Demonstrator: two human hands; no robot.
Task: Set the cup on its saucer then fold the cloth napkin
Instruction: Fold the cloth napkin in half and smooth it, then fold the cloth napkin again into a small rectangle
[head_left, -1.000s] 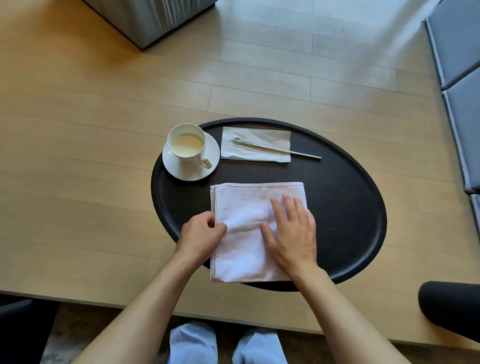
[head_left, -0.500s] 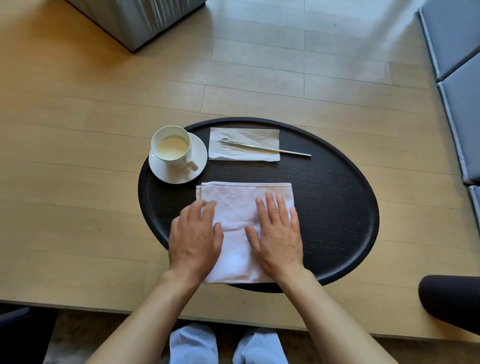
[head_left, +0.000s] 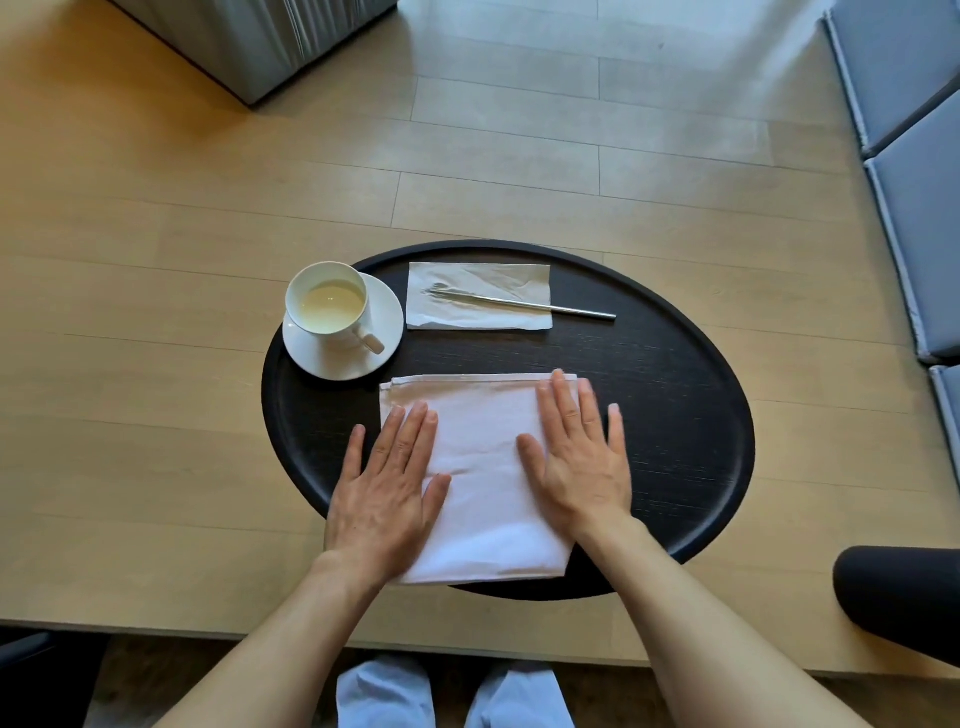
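Cup (head_left: 327, 306) on its saucer (head_left: 382, 340), my left hand (head_left: 387, 493) and right hand (head_left: 582, 457) flat, fingers spread (gripping nothing), pressing folded cloth napkin (head_left: 483, 467)

The left hand (head_left: 387, 491) lies flat, palm down, fingers spread, at lower centre of the frame. The right hand (head_left: 579, 457) lies flat beside it, slightly higher. Both forearms are bare.

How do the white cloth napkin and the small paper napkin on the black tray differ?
The white cloth napkin is larger, nearer, and smooth under the flat left hand and right hand. The small paper napkin is creased and holds a metal utensil. Both lie on the black oval tray.
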